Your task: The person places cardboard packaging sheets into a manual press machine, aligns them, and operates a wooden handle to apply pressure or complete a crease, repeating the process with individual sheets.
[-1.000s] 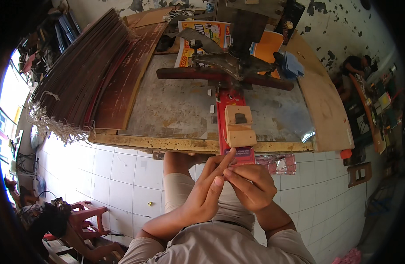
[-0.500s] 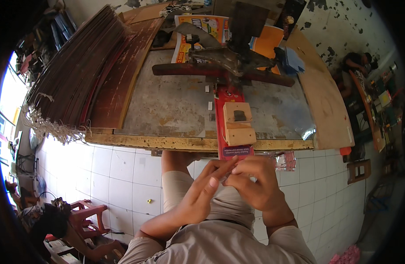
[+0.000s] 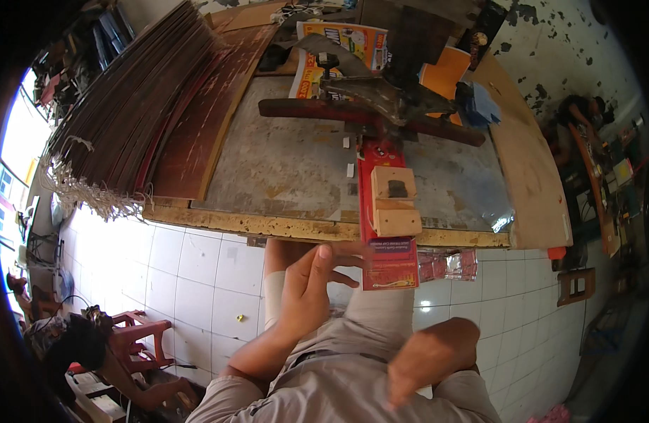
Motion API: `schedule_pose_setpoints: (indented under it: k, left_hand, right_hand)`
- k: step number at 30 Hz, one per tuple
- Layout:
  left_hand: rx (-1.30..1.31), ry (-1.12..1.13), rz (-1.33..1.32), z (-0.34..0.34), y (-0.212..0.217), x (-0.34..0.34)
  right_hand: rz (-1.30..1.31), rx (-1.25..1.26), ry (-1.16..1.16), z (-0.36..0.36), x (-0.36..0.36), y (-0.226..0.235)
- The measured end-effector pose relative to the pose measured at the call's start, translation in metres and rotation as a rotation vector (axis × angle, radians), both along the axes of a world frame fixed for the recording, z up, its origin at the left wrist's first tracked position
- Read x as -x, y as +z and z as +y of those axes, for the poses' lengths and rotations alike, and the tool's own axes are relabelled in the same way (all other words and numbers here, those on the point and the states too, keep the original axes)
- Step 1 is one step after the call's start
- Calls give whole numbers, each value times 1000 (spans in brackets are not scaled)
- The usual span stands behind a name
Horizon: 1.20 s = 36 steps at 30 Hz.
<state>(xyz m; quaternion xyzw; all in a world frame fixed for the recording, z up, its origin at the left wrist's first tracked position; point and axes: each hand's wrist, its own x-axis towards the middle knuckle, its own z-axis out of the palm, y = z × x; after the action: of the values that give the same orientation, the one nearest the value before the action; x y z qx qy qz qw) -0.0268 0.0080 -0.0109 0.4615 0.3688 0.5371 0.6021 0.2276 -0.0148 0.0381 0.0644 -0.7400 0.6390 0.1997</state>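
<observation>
Overhanging desk (image 3: 289, 169), red card (image 3: 391, 272) shows pale-lettered purple panel (image 3: 393, 245); left hand (image 3: 307, 289) at card's edge, fingers loosely apart; right hand (image 3: 435, 354) blurred, grip unclear.

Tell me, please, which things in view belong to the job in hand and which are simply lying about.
Apparently in use:
red printed card, nearest the left hand;
pale wooden block, resting on the card.

Apparently lying about:
yellow printed sheet;
orange sheet;
dark stack with pale strings.
</observation>
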Motion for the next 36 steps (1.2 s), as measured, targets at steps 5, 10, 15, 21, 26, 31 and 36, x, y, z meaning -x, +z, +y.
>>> schedule_pose_setpoints:
  k: [5,10,15,21,26,31,36]
  left_hand:
    - [52,-58,19,3,5,3]
    - [98,-122,23,-5,7,-1]
    - [-87,-13,187,-10,4,-3]
    - [-267,16,425,-12,12,-1]
    - [-352,64,500,-12,7,-4]
    - [-371,111,508,-16,5,-11]
    - [-429,174,558,-19,5,-15]
  right_hand:
    - [445,273,449,40,-12,5]
    - [-266,-434,-1046,15,42,30]
    - [-203,-672,-1249,26,60,3]
    - [-222,-833,-1299,25,61,-5]
    - [-189,-970,-1337,24,61,-10]
    - [-160,-1059,-1359,22,58,-19]
    - [-127,-1067,-1380,24,57,-28]
